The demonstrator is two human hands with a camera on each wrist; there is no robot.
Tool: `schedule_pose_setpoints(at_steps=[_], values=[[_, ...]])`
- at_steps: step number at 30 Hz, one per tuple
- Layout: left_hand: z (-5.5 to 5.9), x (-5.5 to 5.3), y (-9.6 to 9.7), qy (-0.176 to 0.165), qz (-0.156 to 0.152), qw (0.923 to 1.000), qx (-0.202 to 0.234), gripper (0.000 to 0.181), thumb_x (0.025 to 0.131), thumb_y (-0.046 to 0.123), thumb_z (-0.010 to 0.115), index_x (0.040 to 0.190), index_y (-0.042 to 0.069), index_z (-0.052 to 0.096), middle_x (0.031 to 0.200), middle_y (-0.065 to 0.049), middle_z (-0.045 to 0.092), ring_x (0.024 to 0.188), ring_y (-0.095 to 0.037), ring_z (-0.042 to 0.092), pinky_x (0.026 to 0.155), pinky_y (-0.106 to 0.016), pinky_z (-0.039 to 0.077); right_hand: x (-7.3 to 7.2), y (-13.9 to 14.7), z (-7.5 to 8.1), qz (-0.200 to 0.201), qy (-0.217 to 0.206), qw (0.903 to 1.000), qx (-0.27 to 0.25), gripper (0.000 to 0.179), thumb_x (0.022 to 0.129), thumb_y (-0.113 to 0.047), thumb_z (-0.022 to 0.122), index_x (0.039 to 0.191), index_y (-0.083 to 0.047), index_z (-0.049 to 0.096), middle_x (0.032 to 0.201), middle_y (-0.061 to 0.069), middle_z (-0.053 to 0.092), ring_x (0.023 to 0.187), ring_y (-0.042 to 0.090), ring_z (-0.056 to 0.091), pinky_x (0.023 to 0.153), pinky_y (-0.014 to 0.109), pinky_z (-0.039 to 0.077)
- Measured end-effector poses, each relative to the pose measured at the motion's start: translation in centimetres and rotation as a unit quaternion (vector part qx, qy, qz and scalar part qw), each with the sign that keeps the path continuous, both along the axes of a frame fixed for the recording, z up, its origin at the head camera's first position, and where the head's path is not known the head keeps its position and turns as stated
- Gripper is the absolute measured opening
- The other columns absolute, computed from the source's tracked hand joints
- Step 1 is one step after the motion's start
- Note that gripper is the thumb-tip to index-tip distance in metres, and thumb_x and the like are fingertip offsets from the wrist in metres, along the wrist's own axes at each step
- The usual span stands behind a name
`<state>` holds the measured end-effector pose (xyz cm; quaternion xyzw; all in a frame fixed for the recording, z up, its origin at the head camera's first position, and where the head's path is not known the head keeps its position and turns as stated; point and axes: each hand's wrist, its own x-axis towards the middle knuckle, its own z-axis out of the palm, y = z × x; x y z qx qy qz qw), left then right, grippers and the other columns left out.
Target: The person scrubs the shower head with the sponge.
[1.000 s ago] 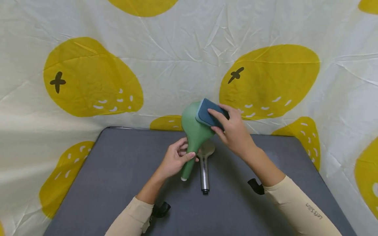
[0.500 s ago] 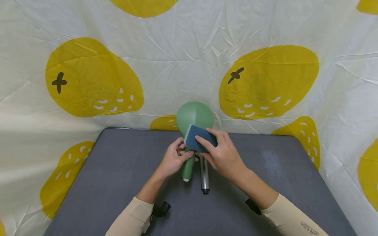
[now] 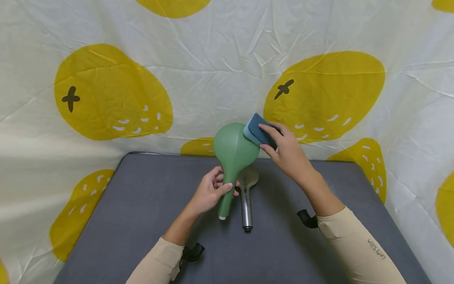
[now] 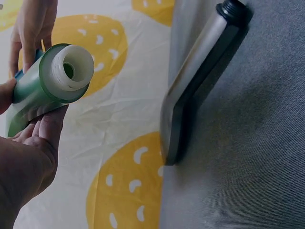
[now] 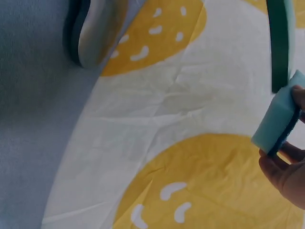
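Green showerhead is held above the table, its handle gripped by the left hand. The right hand pinches the sponge at its upper right edge. A hard push so far from the grip could twist the handle loose, perhaps dropping it onto the silver showerhead lying below.

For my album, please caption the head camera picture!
Left hand holds a green shower head; right hand grips a blue sponge.
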<state>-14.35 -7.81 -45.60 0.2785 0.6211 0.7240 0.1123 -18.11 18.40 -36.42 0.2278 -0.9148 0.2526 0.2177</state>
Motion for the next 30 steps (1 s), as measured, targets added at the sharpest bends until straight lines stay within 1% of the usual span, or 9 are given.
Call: schedule_pose_setpoints(at_steps=[2, 5, 10, 14, 17, 20, 25, 28, 30], values=[[0.0, 0.0, 0.1, 0.001, 0.0, 1.0, 0.002, 0.05, 0.103, -0.001, 0.058, 0.147, -0.01, 0.035, 0.119, -0.045, 0.061, 0.086, -0.029, 0.077, 0.088, -0.059, 0.06, -0.5, 0.4, 0.1, 0.002, -0.002, 1.0, -0.006, 0.057, 0.097, -0.015, 0.074, 0.15, -0.012, 0.053, 0.149, 0.027, 0.047, 0.135, 0.047, 0.047, 0.108, 0.062, 0.046], [-0.1, -0.1, 0.2, 0.0, -0.002, 1.0, 0.009, 0.051, 0.104, 0.0, 0.058, 0.148, -0.01, 0.034, 0.119, -0.047, 0.059, 0.086, -0.024, 0.077, 0.088, -0.055, 0.061, -0.5, 0.4, -0.5, 0.01, 0.034, 0.9993, -0.015, 0.059, 0.094, -0.012, 0.077, 0.148, -0.01, 0.055, 0.147, 0.028, 0.048, 0.134, 0.048, 0.047, 0.107, 0.063, 0.046], [0.0, -0.5, 0.7, -0.012, 0.012, 0.9996, 0.022, 0.051, 0.104, 0.002, 0.057, 0.149, -0.008, 0.035, 0.121, -0.047, 0.058, 0.085, -0.018, 0.076, 0.087, -0.05, 0.063, 0.5, -0.4, -2.4, 0.024, 0.126, 0.9918, 0.003, 0.063, 0.086, -0.012, 0.085, 0.143, -0.01, 0.058, 0.144, 0.031, 0.05, 0.129, 0.05, 0.049, 0.1, 0.062, 0.049], [0.1, -0.9, 1.1, -0.019, 0.029, 0.999, 0.03, 0.048, 0.105, 0.001, 0.055, 0.148, -0.009, 0.036, 0.121, -0.048, 0.057, 0.083, -0.018, 0.076, 0.085, -0.049, 0.063, 1.5, -1.5, -4.2, 0.048, 0.165, 0.9845, 0.035, 0.064, 0.083, -0.015, 0.088, 0.14, -0.012, 0.059, 0.141, 0.032, 0.051, 0.125, 0.05, 0.051, 0.101, 0.064, 0.048], [0.0, -1.1, 1.2, -0.026, 0.03, 0.9984, 0.039, 0.047, 0.105, 0.0, 0.053, 0.149, -0.009, 0.035, 0.124, -0.049, 0.055, 0.085, -0.019, 0.077, 0.084, -0.047, 0.064, 2.2, -2.3, -5.4, 0.063, 0.177, 0.9809, 0.051, 0.067, 0.082, -0.017, 0.089, 0.14, -0.013, 0.057, 0.14, 0.031, 0.05, 0.124, 0.048, 0.052, 0.098, 0.062, 0.05], [0.0, -1.1, 1.1, -0.037, 0.021, 0.9979, 0.049, 0.047, 0.106, -0.001, 0.051, 0.148, -0.009, 0.034, 0.127, -0.049, 0.052, 0.088, -0.02, 0.077, 0.085, -0.046, 0.064, 2.7, -2.8, -6.3, 0.071, 0.182, 0.9794, 0.05, 0.069, 0.08, -0.016, 0.091, 0.139, -0.013, 0.056, 0.139, 0.031, 0.05, 0.121, 0.048, 0.052, 0.094, 0.061, 0.053], [0.1, -1.2, 1.1, -0.064, -0.005, 0.9964, 0.056, 0.047, 0.106, -0.003, 0.049, 0.148, -0.01, 0.029, 0.127, -0.051, 0.048, 0.091, -0.02, 0.076, 0.094, -0.054, 0.059, 2.6, -3.0, -7.0, 0.078, 0.181, 0.9803, 0.019, 0.069, 0.077, -0.011, 0.092, 0.135, -0.013, 0.054, 0.139, 0.032, 0.047, 0.119, 0.049, 0.051, 0.093, 0.06, 0.054], [0.1, -1.2, 0.9, -0.083, -0.021, 0.9947, 0.056, 0.051, 0.107, -0.003, 0.046, 0.152, -0.008, 0.024, 0.124, -0.041, 0.055, 0.094, -0.019, 0.075, 0.097, -0.054, 0.058, 2.2, -2.8, -6.6, 0.075, 0.171, 0.9825, -0.005, 0.069, 0.078, -0.008, 0.091, 0.135, -0.012, 0.052, 0.141, 0.03, 0.046, 0.122, 0.048, 0.052, 0.094, 0.06, 0.054], [0.0, -1.2, 0.7, -0.096, -0.034, 0.993, 0.059, 0.054, 0.107, -0.003, 0.044, 0.155, -0.005, 0.02, 0.122, -0.03, 0.06, 0.096, -0.018, 0.074, 0.097, -0.049, 0.059, 1.8, -2.6, -6.0, 0.074, 0.161, 0.9839, -0.025, 0.069, 0.079, -0.006, 0.089, 0.136, -0.011, 0.051, 0.143, 0.029, 0.045, 0.125, 0.048, 0.051, 0.098, 0.06, 0.052]])
